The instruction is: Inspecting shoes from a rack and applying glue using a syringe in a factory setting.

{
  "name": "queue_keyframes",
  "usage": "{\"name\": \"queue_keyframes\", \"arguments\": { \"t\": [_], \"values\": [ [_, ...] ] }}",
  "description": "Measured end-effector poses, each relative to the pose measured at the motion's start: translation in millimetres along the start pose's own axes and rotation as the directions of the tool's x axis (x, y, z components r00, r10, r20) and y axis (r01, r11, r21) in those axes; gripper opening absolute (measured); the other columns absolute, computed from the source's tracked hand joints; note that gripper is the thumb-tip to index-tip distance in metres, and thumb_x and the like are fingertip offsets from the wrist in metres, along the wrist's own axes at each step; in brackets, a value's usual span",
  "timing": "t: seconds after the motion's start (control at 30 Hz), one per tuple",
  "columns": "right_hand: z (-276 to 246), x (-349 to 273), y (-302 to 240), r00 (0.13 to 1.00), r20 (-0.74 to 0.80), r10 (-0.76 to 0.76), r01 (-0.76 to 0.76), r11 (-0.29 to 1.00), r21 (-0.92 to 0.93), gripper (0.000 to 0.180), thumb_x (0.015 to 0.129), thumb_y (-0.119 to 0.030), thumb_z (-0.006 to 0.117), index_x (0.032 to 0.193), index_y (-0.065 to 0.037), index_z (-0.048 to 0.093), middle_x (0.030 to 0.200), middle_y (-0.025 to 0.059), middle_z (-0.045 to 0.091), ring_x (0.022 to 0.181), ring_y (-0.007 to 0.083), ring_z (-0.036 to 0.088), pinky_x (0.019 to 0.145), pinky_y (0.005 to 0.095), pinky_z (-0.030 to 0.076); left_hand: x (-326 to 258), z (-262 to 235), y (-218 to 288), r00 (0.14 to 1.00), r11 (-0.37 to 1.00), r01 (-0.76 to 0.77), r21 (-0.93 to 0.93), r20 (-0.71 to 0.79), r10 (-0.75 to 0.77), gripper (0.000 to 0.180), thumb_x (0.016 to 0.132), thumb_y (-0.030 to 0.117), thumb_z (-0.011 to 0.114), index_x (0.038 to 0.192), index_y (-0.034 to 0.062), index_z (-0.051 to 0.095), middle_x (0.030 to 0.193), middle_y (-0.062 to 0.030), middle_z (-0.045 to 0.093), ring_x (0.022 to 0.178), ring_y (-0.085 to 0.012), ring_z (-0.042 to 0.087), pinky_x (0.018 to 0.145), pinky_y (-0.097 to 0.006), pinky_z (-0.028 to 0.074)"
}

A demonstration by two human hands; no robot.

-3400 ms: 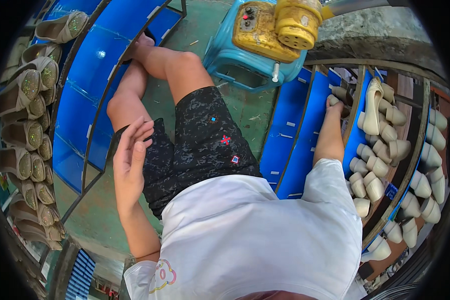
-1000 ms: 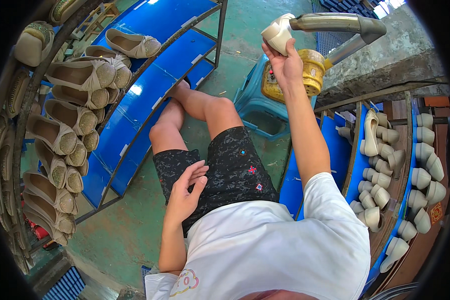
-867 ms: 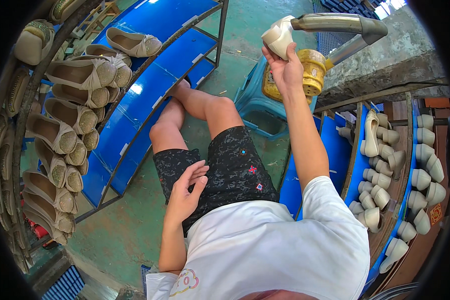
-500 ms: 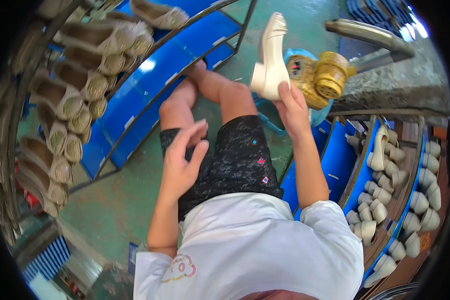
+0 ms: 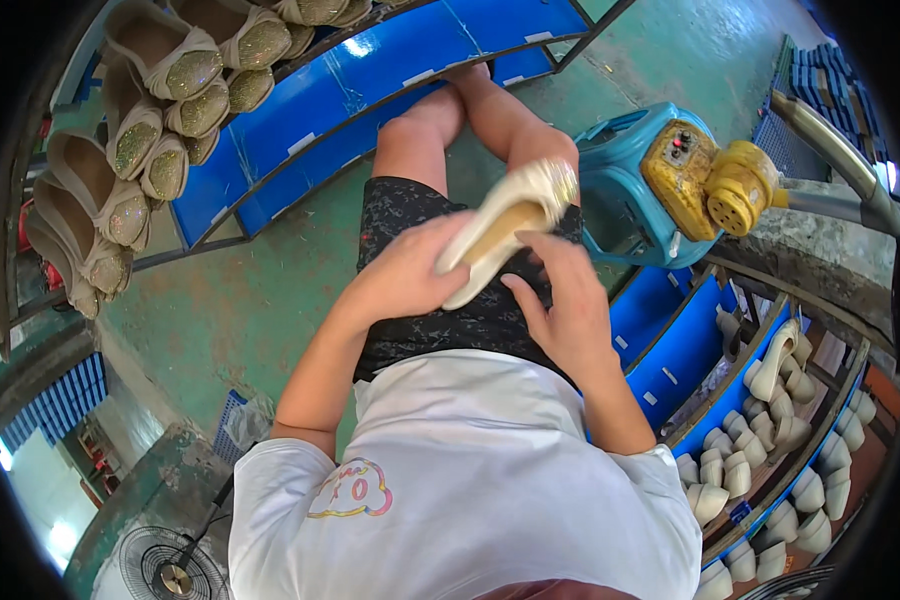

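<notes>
Above my lap I hold a cream shoe (image 5: 510,228), tilted with its opening up and its glittery toe pointing away to the right; the toe is blurred. My left hand (image 5: 402,268) is closed around the heel end, thumb on the near side. My right hand (image 5: 572,300) is beside the shoe's right side, thumb and fingers apart; its fingertips come close to the shoe's edge, and I cannot tell whether they touch.
Cream shoes with glittery toes (image 5: 192,75) fill a rack at far left, above blue shelves (image 5: 335,95). A yellow blower-like machine (image 5: 740,190) rests on a blue stool (image 5: 610,165) at right. Below it, another blue rack (image 5: 670,385) bears several cream shoes (image 5: 775,360). A fan (image 5: 175,578) stands lower left.
The shoe has come from beside the yellow machine back over my lap. It has passed from my right hand to my left, and the right hand has opened. My view has shifted.
</notes>
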State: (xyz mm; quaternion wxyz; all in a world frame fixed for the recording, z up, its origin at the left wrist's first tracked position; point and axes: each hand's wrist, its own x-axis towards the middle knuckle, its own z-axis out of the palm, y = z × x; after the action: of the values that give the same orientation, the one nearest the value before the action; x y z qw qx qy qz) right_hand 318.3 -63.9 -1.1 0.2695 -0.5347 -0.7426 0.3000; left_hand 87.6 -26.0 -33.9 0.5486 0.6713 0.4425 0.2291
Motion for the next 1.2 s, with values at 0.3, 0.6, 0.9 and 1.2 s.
{"name": "queue_keyframes", "arguments": {
  "t": [0.3,0.6,0.9,1.2],
  "values": [
    [72,-8,40,0.979,0.195,-0.061,0.069,0.997,-0.036,0.013,0.088,-0.016,0.074,0.096,-0.007,0.069,0.085,0.0103,0.062,0.085,0.0321,0.064,0.078,0.0432,0.052,-21,15,-20,0.995,0.848,0.051,0.527,0.044,-0.087,0.026,0.085,0.002,0.063,0.108,0.0015,0.075,0.104,-0.0177,0.070,0.101,-0.0373,0.067,0.090,-0.048,0.054],
    [81,-14,42,0.995,0.101,0.007,0.010,0.986,-0.167,0.011,0.087,-0.009,0.072,0.097,-0.005,0.069,0.089,0.0125,0.061,0.086,0.0332,0.059,0.079,0.0449,0.049,14,43,-27,0.983,0.755,0.085,0.651,0.068,-0.169,0.009,0.077,0.011,0.077,0.084,0.0053,0.075,0.085,-0.0178,0.074,0.086,-0.0388,0.074,0.073,-0.047,0.059],
    [83,-21,55,0.999,0.039,-0.032,0.034,0.998,-0.044,0.006,0.087,-0.008,0.072,0.091,-0.004,0.070,0.086,0.0146,0.061,0.089,0.0361,0.060,0.093,0.0485,0.050,14,53,-30,0.982,0.749,0.156,0.643,-0.023,-0.185,0.014,0.071,0.017,0.081,0.079,0.0068,0.075,0.080,-0.0198,0.073,0.081,-0.0373,0.074,0.069,-0.046,0.059],
    [72,-13,49,0.997,0.062,-0.043,0.041,0.999,0.026,0.009,0.087,-0.010,0.073,0.093,-0.003,0.073,0.089,0.0125,0.066,0.091,0.0352,0.062,0.102,0.0491,0.048,2,47,-27,0.978,0.724,0.176,0.666,-0.038,-0.203,0.009,0.078,0.015,0.078,0.081,0.0066,0.075,0.079,-0.0200,0.073,0.077,-0.0396,0.074,0.067,-0.049,0.058]
  ]
}}
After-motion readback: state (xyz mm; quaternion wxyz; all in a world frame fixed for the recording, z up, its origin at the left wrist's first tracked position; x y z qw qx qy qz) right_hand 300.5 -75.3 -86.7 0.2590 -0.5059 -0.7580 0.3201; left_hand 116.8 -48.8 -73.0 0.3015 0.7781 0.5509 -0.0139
